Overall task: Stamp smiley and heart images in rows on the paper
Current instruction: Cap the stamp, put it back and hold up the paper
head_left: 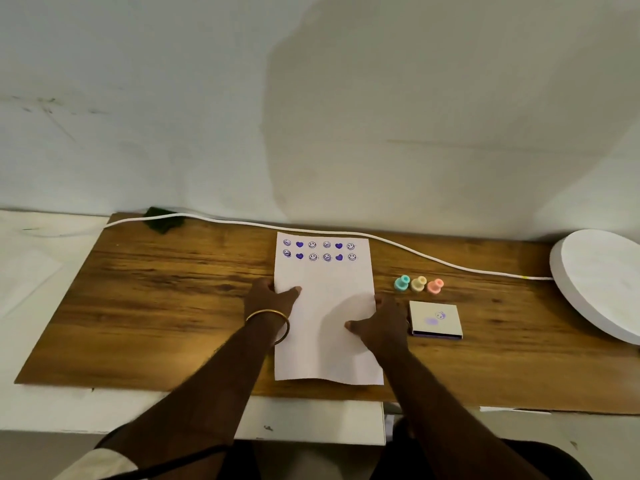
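- Holding the sheet by its side edges, the left hand (273,299) and right hand (381,323) each pinch the paper (325,341), thumbs on top, fingers apparently curled under the edges.
- Two rows of purple prints (318,250) fill the paper's far end, six per row, mixing smileys and hearts; both look complete.
- Below those rows the paper is blank, so most of the stamping seems left.
- Right of the paper stand three stamps: teal stamp (401,284), yellow stamp (418,284), pink stamp (435,286); no hand touches them.
- Just nearer than the stamps lies the ink pad box (435,320), apparently closed, on the wooden counter (173,289).
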### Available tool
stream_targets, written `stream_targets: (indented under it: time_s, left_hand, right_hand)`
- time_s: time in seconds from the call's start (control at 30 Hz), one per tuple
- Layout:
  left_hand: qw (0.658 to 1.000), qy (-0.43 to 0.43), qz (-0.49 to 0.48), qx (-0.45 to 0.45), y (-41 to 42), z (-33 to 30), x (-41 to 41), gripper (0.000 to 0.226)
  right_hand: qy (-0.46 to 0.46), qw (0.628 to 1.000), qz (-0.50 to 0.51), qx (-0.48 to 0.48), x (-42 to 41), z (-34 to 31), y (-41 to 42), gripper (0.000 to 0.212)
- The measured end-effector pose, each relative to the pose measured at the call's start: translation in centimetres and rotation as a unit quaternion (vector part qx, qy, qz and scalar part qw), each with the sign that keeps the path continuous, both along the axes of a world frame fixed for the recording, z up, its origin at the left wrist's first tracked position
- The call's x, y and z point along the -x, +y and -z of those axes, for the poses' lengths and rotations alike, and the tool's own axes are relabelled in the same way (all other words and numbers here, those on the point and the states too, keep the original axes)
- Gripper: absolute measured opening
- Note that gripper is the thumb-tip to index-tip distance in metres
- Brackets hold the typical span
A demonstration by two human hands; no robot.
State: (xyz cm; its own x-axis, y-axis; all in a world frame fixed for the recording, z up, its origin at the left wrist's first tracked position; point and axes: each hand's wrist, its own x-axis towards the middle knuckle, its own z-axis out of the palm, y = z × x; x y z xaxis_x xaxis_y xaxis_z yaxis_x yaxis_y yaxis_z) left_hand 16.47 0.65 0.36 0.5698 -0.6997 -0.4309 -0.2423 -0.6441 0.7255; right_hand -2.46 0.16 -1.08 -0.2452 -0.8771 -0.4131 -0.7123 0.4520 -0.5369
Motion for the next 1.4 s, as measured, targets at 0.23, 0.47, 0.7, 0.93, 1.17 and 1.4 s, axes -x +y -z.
stream_targets:
  time_s: [0.23,0.47,0.7,0.93,1.17,1.4]
  left_hand:
    - [0.999,0.013,0.018,0.032,-0.1,-0.6,-0.1,0.025]
    - [0.993,0.075,0.025,0.089,0.7,-3.6,-0.4,0.031]
    - [0.978,0.138,0.027,0.154,1.7,-9.6,-1.3,0.026]
    - [0.960,0.157,0.051,0.228,5.5,-17.3,-1.1,0.019]
    - [0.936,0.138,0.078,0.316,11.4,-26.2,-0.2,0.024]
    - [0.906,0.070,0.094,0.407,17.5,-31.6,0.1,0.014]
  right_hand:
    - [-0.009,1.000,-0.002,-0.007,0.1,-0.2,-0.1,0.087]
    - [-0.128,0.991,0.023,0.022,0.5,-1.9,0.0,0.073]
    - [-0.242,0.962,0.062,0.114,1.6,-8.0,-0.2,0.035]
    - [-0.322,0.928,0.052,0.181,3.7,-16.6,3.3,0.010]
    - [-0.372,0.889,0.038,0.263,5.2,-25.7,10.1,0.004]
    - [-0.398,0.850,0.010,0.345,5.8,-30.3,16.1,0.005]
